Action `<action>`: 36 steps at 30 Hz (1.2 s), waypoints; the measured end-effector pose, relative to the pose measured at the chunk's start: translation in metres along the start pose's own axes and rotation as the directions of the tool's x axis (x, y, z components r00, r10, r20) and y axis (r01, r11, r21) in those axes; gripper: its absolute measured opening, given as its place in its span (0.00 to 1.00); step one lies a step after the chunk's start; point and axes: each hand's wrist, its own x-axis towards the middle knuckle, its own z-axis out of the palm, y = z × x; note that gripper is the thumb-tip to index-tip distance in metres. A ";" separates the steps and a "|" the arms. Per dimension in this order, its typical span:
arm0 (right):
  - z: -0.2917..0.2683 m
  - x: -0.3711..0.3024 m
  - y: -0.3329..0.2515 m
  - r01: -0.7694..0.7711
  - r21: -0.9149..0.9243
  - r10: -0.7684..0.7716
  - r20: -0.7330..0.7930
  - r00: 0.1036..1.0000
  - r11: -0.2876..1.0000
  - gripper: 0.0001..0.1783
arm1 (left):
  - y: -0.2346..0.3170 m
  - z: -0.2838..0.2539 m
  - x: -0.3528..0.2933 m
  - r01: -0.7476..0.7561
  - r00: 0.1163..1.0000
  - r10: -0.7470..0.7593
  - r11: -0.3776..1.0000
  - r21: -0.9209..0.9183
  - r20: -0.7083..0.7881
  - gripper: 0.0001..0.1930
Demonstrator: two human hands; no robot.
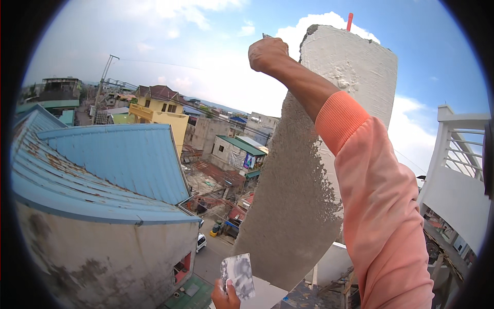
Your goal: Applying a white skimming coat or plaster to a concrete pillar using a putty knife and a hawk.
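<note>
At the lower edge my left hand is closed on a flat, roughly rectangular plate smeared with white and grey, the thumb lying across its face. My right hand is raised high in a fist beside the upper left edge of a tall concrete column. A small grey tip shows above that fist; the rest of what it holds is hidden. White plaster coats the column's upper right face, with a rough lumpy patch on it. The left face is bare grey and speckled along the plaster's ragged border.
A red pipe sticks up from the column top. A blue metal roof over a stained wall lies to the left, with a street far below. On the right stands a white balcony wall with railings. Wood pieces lie below the column.
</note>
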 end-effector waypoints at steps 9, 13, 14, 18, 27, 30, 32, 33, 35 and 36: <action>-0.028 0.060 0.137 -0.335 -0.130 0.297 -0.242 0.923 0.933 0.13 | 0.024 -0.015 0.021 0.145 0.989 -0.142 0.988 -0.062 0.051 0.16; 0.012 0.085 0.105 -0.519 -0.214 0.488 -0.182 0.853 0.828 0.20 | 0.024 -0.007 0.019 0.075 0.997 -0.077 0.991 -0.110 -0.013 0.15; 0.015 0.082 0.085 -0.539 -0.169 0.514 -0.170 0.841 0.826 0.25 | 0.027 -0.011 0.019 0.080 0.996 -0.082 0.992 -0.101 -0.023 0.15; 0.026 0.079 0.028 -0.393 -0.323 0.381 -0.101 0.919 0.861 0.29 | 0.035 -0.020 0.015 0.102 0.994 -0.102 0.995 -0.003 0.039 0.15; -0.017 0.048 0.057 -0.051 -0.294 -0.036 -0.283 0.958 0.954 0.17 | 0.046 -0.024 0.019 0.125 0.991 -0.126 0.992 0.017 0.053 0.16; -0.044 0.026 0.120 0.060 -0.439 -0.199 -0.278 0.940 0.896 0.13 | 0.039 -0.021 0.018 0.121 0.992 -0.120 0.993 -0.005 0.048 0.16; -0.029 0.025 0.168 0.186 -0.476 -0.368 -0.325 0.871 0.859 0.14 | 0.032 -0.015 0.017 0.096 0.993 -0.096 0.995 -0.001 0.063 0.16; -0.013 0.025 0.184 0.205 -0.473 -0.389 -0.332 0.859 0.857 0.18 | 0.032 -0.011 0.014 0.037 0.999 -0.037 0.999 0.010 0.034 0.16; 0.004 0.012 0.195 0.248 -0.494 -0.426 -0.288 0.858 0.834 0.19 | 0.029 -0.004 0.011 -0.019 1.000 0.019 0.999 0.033 0.002 0.16; 0.013 0.005 0.200 0.287 -0.516 -0.461 -0.246 0.853 0.807 0.20 | 0.028 0.001 0.008 -0.061 0.998 0.061 0.998 0.013 -0.030 0.16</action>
